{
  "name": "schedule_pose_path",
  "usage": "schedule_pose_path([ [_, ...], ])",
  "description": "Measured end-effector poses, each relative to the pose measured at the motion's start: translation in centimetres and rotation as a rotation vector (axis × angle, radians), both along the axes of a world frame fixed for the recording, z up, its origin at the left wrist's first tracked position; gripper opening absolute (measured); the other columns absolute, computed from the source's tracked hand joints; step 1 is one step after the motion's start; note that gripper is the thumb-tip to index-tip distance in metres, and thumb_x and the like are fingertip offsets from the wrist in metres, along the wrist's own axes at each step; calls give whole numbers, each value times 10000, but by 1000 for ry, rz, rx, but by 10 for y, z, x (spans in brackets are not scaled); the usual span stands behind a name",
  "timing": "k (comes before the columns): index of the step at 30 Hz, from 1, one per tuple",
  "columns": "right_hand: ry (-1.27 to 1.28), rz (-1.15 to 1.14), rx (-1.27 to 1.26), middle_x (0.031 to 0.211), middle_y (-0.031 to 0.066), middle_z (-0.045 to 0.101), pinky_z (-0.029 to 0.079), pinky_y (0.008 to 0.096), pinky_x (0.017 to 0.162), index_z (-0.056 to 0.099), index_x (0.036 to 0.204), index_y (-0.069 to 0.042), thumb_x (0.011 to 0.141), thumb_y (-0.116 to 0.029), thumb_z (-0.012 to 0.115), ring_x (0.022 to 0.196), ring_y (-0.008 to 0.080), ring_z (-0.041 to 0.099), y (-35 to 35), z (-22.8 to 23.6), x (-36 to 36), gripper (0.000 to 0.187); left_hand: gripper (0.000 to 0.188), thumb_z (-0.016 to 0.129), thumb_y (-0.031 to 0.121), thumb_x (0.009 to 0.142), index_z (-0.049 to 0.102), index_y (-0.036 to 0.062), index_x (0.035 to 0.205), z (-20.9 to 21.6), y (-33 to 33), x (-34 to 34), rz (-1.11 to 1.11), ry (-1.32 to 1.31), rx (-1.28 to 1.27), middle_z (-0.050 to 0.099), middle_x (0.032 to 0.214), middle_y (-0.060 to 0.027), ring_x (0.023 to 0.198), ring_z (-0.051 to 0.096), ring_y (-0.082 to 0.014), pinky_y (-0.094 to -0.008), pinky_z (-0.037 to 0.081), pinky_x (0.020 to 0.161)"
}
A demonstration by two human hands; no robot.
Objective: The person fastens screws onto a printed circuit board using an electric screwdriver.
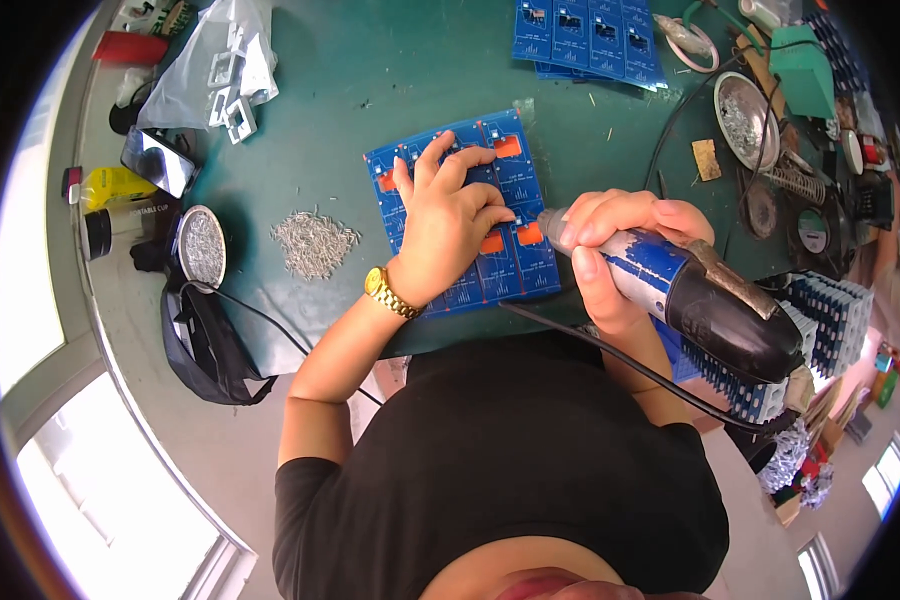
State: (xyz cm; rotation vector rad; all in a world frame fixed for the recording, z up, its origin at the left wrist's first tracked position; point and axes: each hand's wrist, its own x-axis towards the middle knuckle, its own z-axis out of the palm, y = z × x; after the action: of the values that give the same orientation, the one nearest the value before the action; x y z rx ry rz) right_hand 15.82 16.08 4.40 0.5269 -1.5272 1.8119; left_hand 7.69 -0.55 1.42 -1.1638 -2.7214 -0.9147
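Left hand (445, 215) and right hand (625, 250) crowd one spot on a blue circuit-board panel (525, 190): the left spans it with fingers spread, though whether thumb and forefinger pinch something small cannot be told, while the right grasps a hand-held power tool (695, 295). At left on the green counter (320, 150), a loose heap of metal pins (315, 245) sits near the panel's edge, where a nudge from panel or forearm could scatter it. At centre, the panel lies between heap and tool, close to the counter's front edge; should the left hand's pressure ease, it might turn or slide. Just right of the left thumb, the tool's tip (550, 223) points toward an orange part (529, 233), and a slip could catch a fingertip or scratch the panel. Farther right, a black cable (630, 370) trails from the tool's rear, where a tug could spoil the aim.
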Motion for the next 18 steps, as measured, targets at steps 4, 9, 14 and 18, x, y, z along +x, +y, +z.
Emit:
schedule_pose_path([
  [4,-4,16,-15,892,113,590,532,315,655,299,1332,-101,770,132,604,685,176,599,0,1,0,680,124,770,227,681,699,133,719,-1,1,1,-26,60,-43,584,1164,20,1287,376,-347,-719,200,964],
  [9,-7,-57,51,891,111,590,533,343,690,293,1325,-94,771,115,610,708,186,602,1,0,1,671,129,769,235,679,704,137,731,1,-4,-1,-55,89,-57,596,1178,20,1300,376,-343,-722,197,968],
  [14,29,-43,-43,880,110,594,534,365,691,286,1328,-103,779,102,617,707,198,604,-4,-6,0,674,129,769,234,691,725,154,782,-3,-12,-8,-148,-32,0,603,1235,23,1309,393,-329,-704,203,996],
  [18,42,2,-137,892,109,596,530,375,687,286,1336,-132,795,89,622,709,205,605,-6,-11,-3,675,140,770,202,699,744,170,833,-2,-14,-11,-181,-86,-12,597,1265,30,1312,403,-304,-670,214,1029],
])
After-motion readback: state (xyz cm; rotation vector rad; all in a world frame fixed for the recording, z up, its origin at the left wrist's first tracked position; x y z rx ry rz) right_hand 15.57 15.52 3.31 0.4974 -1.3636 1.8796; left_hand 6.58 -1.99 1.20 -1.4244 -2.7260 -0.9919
